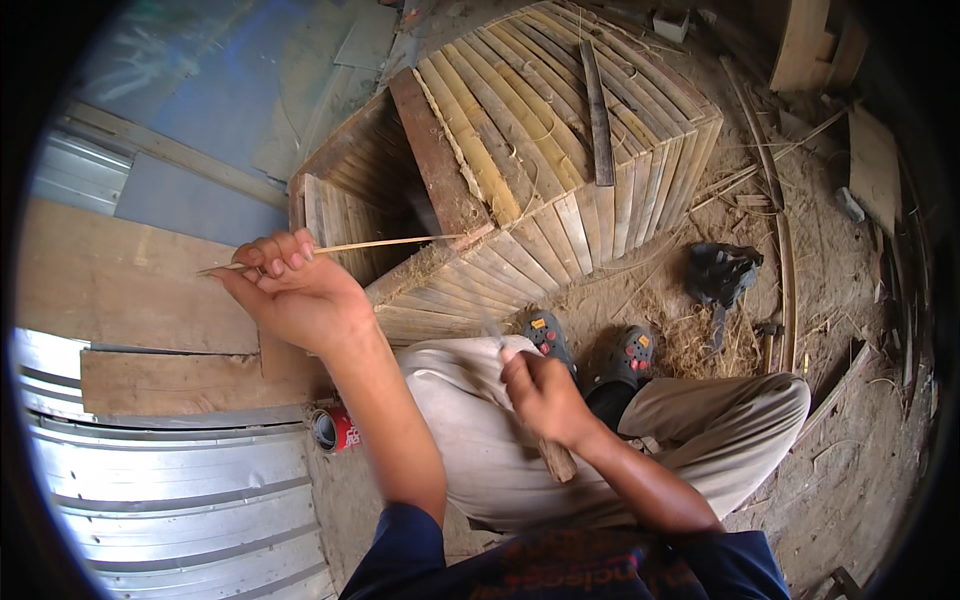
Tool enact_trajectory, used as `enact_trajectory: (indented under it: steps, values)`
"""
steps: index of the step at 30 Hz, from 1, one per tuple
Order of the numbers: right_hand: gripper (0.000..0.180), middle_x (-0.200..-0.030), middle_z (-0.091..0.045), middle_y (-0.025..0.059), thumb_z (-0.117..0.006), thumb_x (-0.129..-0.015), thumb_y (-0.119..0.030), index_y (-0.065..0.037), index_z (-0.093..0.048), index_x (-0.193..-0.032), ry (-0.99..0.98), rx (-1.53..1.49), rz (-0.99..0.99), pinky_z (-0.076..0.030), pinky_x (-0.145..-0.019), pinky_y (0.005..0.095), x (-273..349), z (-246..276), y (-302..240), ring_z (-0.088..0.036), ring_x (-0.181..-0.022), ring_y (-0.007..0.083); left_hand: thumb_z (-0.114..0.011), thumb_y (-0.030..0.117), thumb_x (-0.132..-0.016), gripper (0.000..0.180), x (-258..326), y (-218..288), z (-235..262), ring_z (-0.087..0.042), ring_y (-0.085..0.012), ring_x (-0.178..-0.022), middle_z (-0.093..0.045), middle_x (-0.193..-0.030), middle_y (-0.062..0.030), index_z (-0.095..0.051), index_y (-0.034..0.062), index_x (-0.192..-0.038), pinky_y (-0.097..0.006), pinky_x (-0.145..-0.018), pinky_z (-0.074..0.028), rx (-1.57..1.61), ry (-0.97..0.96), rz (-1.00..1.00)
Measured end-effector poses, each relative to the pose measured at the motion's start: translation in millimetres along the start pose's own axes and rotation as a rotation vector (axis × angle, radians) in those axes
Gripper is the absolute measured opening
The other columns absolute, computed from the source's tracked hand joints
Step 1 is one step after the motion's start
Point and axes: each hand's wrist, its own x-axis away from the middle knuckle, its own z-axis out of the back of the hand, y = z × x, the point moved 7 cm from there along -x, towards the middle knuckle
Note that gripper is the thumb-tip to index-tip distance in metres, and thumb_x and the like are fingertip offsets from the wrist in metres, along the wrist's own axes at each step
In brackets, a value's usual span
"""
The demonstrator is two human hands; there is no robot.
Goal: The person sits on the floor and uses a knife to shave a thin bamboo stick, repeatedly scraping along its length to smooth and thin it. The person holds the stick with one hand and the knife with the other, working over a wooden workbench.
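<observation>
My left hand (300,290) is raised at the left, its fingers pinched round a thin bamboo strip (385,243). The strip's far end reaches to the edge of a large slatted wooden frame (530,110); I cannot tell whether it touches. Over my lap, my right hand (545,400) is closed round the wooden handle (557,462) of a knife, whose blade is smeared by motion. The slatted frame has an open, dark hollow facing my left hand. A dark flat strip (598,120) lies across its slats.
A red drink can (336,429) stands left of my knee. Wooden boards (130,270) and corrugated metal sheets (170,475) line the left side. On the dirt floor at right are a black plastic bag (722,272), shavings (735,345), a hammer (769,335) and a long pole (785,260).
</observation>
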Motion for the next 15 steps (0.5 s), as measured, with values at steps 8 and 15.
enact_trajectory:
  steps: [8,15]
  values:
    - [0.055,-0.061,-0.056,0.0102,-0.05,-0.108,-0.043,0.006,-0.066,-0.089,-0.152,0.019,0.126,-0.044,-0.056,0.0387,8.4,-25.6,-28.5,-0.052,-0.058,0.0172,-0.051,0.04,-0.109,0.032,4.8,-0.8,-4.4,-0.042,-0.0116,-0.066,-0.043,-0.069,0.0019,-0.049,0.0087,-0.115,-0.028,-0.068,-0.037,-0.071,0.069,-0.051]
    - [0.068,-0.063,-0.06,0.0244,-0.046,-0.106,-0.054,0.008,-0.065,-0.087,0.006,-0.243,-0.268,-0.05,-0.066,0.0483,-8.6,-5.6,0.8,-0.063,-0.063,0.0318,-0.054,0.042,-0.107,0.032,11.2,-1.6,-9.5,-0.04,-0.011,-0.066,-0.044,-0.071,0.0028,-0.05,0.0096,-0.111,-0.028,-0.068,-0.038,-0.071,0.097,-0.059]
